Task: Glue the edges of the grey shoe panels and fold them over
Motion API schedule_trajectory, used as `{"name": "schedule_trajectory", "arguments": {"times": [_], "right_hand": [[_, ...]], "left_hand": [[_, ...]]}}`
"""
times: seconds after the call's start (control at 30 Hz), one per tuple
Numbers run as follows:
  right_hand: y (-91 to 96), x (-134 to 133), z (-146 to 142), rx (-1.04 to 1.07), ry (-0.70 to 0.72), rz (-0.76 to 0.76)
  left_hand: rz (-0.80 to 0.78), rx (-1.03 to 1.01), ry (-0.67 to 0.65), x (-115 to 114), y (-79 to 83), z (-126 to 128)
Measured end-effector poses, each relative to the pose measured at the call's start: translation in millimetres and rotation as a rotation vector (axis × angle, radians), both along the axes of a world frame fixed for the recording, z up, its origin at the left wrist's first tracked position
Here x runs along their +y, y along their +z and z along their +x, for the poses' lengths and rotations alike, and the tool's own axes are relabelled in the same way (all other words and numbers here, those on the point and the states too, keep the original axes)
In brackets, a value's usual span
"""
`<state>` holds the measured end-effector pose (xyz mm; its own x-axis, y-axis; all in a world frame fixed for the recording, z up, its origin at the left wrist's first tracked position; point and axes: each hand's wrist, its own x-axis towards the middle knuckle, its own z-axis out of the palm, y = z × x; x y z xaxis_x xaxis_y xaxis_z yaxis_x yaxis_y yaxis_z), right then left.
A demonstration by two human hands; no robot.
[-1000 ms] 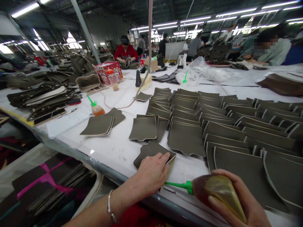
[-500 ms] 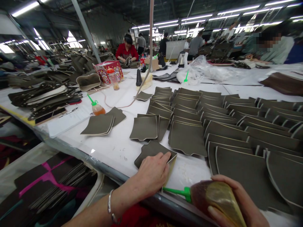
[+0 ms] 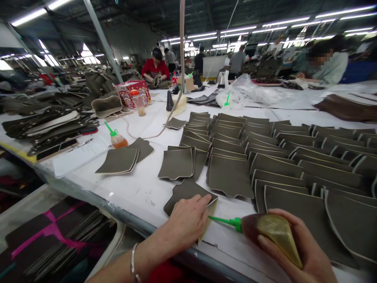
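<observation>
My left hand (image 3: 190, 218) is closed over a dark olive leather-like piece (image 3: 184, 190) near the table's front edge. Its index finger presses on the top surface, and the thumb is hidden. The piece's right side shows a pale yellowish edge strip beside my fingers. In my right hand (image 3: 309, 247) is a squeeze bottle (image 3: 277, 234) with a green nozzle, lying on its side in the grip and partly full of dark amber liquid. Its nozzle tip points left, close to that pale edge; whether they touch I cannot tell.
Overlapping rows of similar pieces (image 3: 229, 173) cover the table's right side. A small stack (image 3: 118, 160) lies left, by another green-tipped bottle (image 3: 118, 140). A hose (image 3: 182, 47) hangs over the table (image 3: 132, 192). Behind are a shaker jar (image 3: 138, 103), plastic bags and other people working.
My right hand has brought the bottle slightly up, and its nozzle tip has shifted up along the piece's pale edge. My left hand stays on the piece. The view has shifted slightly.
</observation>
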<state>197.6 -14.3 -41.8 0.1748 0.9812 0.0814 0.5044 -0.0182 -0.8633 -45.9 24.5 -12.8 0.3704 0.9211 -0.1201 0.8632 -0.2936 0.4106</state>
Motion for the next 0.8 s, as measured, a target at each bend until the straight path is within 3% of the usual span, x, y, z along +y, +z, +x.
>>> {"name": "schedule_trajectory", "arguments": {"times": [0.13, 0.3, 0.6, 0.8], "right_hand": [[-5.1, 9.8, 11.7, -0.079, 0.001, 0.067], [5.7, 1.4, -3.5, 0.057, 0.039, -0.024], [23.0, 17.6, -5.8, 0.026, -0.087, 0.053], [13.2, 9.4, 0.3, 0.081, 0.025, -0.041]], "left_hand": [[0.006, 0.005, 0.008, 0.9, -0.8, 0.1], [-0.013, -0.006, -0.003, 1.7, 1.6, 0.5], [-0.008, -0.019, -0.007, 2.7, 1.8, 1.8], [-0.032, -0.022, 0.006, 3.5, 2.7, 0.5]]}}
